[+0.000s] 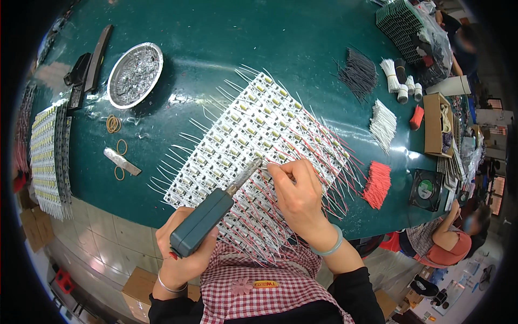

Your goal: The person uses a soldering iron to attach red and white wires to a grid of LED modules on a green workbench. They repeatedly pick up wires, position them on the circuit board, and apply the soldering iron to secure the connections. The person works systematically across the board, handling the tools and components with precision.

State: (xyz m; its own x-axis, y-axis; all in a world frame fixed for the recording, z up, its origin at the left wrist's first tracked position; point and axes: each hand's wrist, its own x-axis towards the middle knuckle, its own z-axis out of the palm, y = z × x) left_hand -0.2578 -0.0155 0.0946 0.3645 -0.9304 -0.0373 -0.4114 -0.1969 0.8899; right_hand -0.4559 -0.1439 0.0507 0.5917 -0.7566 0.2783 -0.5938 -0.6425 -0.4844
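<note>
A dark green soldering gun (202,222) is gripped in my left hand (189,263), its metal tip pointing up and to the right. The tip meets a large white panel of small circuit boards (216,146), which lies at a slant on the table. Beside that tip, my right hand (299,195) is closed in a pinch on a thin wire, mostly hidden by the fingers. Red wires (345,156) cover the panel's right side and lower part. White wires (175,151) stick out along its left edge.
On the green table (216,32), a round metal bowl of solder scraps (135,75) stands at the far left, with rubber bands (113,124) nearer. Black wires (358,74), white wires (383,126) and red wires (377,184) lie in piles at right. Another person (445,237) sits at lower right.
</note>
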